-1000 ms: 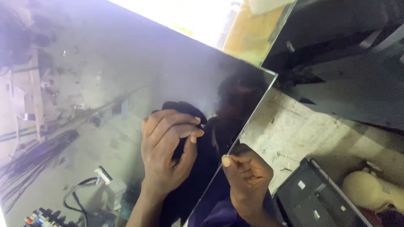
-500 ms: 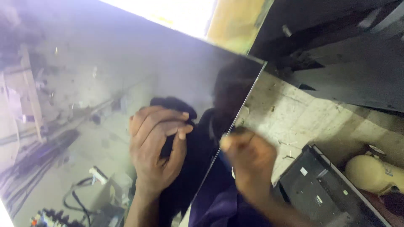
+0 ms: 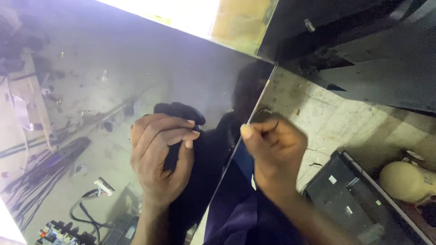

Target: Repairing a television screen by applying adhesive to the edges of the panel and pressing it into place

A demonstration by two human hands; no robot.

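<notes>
You have a large glossy panel (image 3: 136, 68) in front of you, dark and mirror-like, filling most of the view from the left edge across to a straight right edge that slants from the upper middle down toward the bottom centre. Its face reflects a dark silhouette, a bright patch along the top, and cables and small parts on the left side.

Your left hand (image 3: 161, 159) lies on the face of the panel, close to its right edge, fingers curled and pressing a dark cloth (image 3: 179, 113) against the glass; the cloth shows above and under the fingers. Your right hand (image 3: 274, 152) sits at the right edge itself, just beside the left hand, fingers closed into a loose fist with the thumb tip against the edge. It is blurred, so you cannot tell whether it pinches the edge or only rests on it.

To the right of the panel lies a pale, speckled surface (image 3: 336, 118). On it, near the lower right corner, sit a black box (image 3: 349, 199) and a rounded cream thing (image 3: 404, 181).
</notes>
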